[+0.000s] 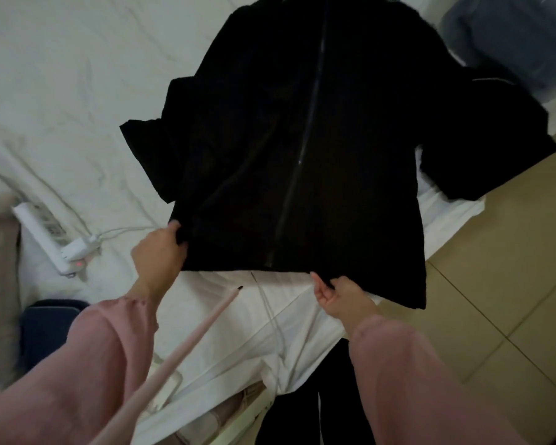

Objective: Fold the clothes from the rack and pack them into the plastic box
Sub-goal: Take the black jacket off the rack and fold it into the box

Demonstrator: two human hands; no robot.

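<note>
A black zip-up jacket (302,149) lies spread front-up across the white bed sheet (61,75), its zipper running down the middle and both sleeves out to the sides. My left hand (159,252) grips the jacket's bottom hem at its left corner. My right hand (337,293) pinches the hem near the bottom right. The right sleeve hangs over the bed's edge. A clear plastic box (511,36) with folded grey-blue cloth inside stands at the top right, partly cut off.
A white power strip (50,236) with a plugged charger and cables lies on the bed at left. A dark blue item (45,329) sits at lower left. Beige floor tiles (495,268) are on the right. A pink drawstring (187,345) hangs from my top.
</note>
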